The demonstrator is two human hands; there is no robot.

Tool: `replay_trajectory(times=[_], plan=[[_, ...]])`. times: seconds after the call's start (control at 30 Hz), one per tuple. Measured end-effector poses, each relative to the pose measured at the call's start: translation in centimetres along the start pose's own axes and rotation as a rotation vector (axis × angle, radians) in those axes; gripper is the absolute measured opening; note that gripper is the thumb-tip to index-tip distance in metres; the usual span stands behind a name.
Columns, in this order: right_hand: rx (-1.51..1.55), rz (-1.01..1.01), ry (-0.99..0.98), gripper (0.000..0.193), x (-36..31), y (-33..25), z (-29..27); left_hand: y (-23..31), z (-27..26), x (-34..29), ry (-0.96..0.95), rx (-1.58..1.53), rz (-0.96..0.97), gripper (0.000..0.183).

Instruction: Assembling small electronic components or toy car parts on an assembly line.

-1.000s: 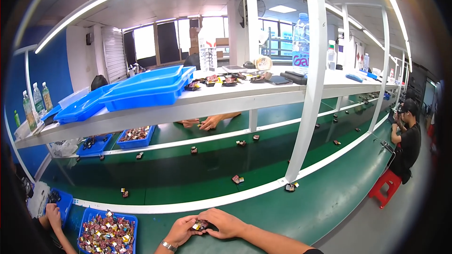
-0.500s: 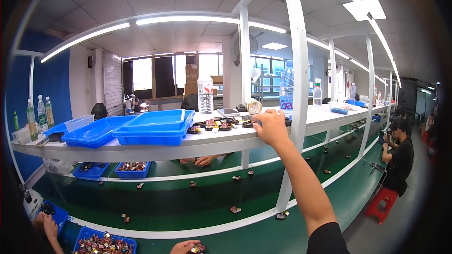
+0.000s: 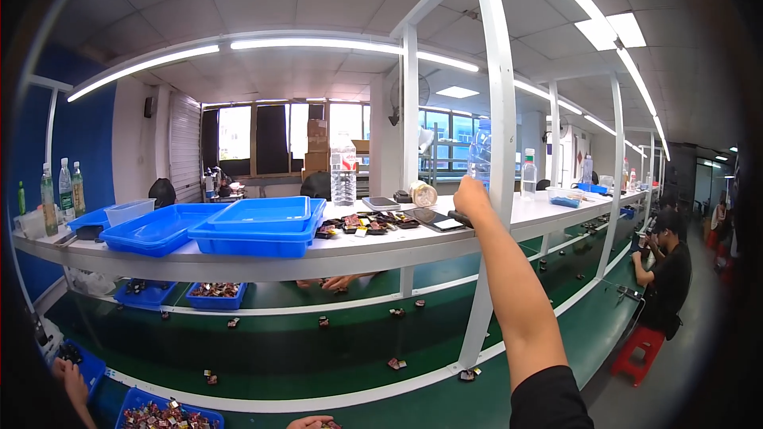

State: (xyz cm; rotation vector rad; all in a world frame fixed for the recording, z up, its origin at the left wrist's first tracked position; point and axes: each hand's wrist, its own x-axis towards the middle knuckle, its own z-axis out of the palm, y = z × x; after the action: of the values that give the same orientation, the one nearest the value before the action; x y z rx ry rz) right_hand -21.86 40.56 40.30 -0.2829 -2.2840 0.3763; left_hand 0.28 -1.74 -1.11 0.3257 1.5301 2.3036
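My right arm stretches up to the white shelf. My right hand [image 3: 474,197] looks closed there, its fingers hidden behind its back, so what they hold cannot be made out. Just beyond it stands a large blue-tinted water bottle [image 3: 480,151], partly behind a white post. Beside the wrist are a flat dark device like a tablet [image 3: 433,219] and a black rounded object [image 3: 458,217]. At the lower edge my left hand [image 3: 310,423], mostly cut off, has its fingers closed on a small dark-and-red piece [image 3: 331,425].
Blue trays [image 3: 254,240], a pile of small dark pieces [image 3: 366,224] and a clear bottle [image 3: 342,171] stand on the shelf. Below, a green conveyor [image 3: 278,349] carries scattered pieces. A blue bin of pieces [image 3: 171,415] and a co-worker's hand [image 3: 71,381] are at lower left.
My right hand has shifted from the dark device's edge toward the large bottle, its fingers now out of sight. More of the device shows. The view has shifted slightly.
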Motion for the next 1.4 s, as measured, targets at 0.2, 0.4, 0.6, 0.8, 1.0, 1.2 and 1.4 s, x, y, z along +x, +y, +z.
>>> replay_trajectory(times=[0.2, 0.4, 0.6, 0.8, 1.0, 1.2, 1.4], plan=[[-0.003, 0.037, -0.161, 0.043, 1.9, -0.1, 0.0, 0.0, -0.5, 0.2, 0.003, -0.02, -0.018, 0.039], [-0.281, 0.033, -0.439, 0.037, 0.4, -1.1, -0.3, -0.1, -0.6, 0.3, 0.012, -0.031, -0.039, 0.039], [-0.411, -0.042, -0.134, 0.03, 1.0, 1.6, 2.8, 0.1, -0.4, 0.3, -0.005, -0.021, -0.03, 0.039], [-0.108, -0.074, -0.571, 0.062, -1.6, -3.0, -1.8, 0.1, -0.3, 0.0, 0.026, 0.004, -0.046, 0.038], [-0.144, -0.18, -0.571, 0.069, -2.2, -2.8, -1.9, 0.1, -0.3, 0.3, 0.011, -0.027, -0.018, 0.038], [-0.075, -0.095, -0.444, 0.059, -3.6, -3.9, -1.2, 0.1, -0.3, 0.3, 0.004, -0.015, -0.01, 0.038], [-0.065, 0.056, -0.326, 0.061, -3.7, -2.6, -0.9, -0.1, -0.6, 0.5, 0.002, -0.022, -0.013, 0.036]])
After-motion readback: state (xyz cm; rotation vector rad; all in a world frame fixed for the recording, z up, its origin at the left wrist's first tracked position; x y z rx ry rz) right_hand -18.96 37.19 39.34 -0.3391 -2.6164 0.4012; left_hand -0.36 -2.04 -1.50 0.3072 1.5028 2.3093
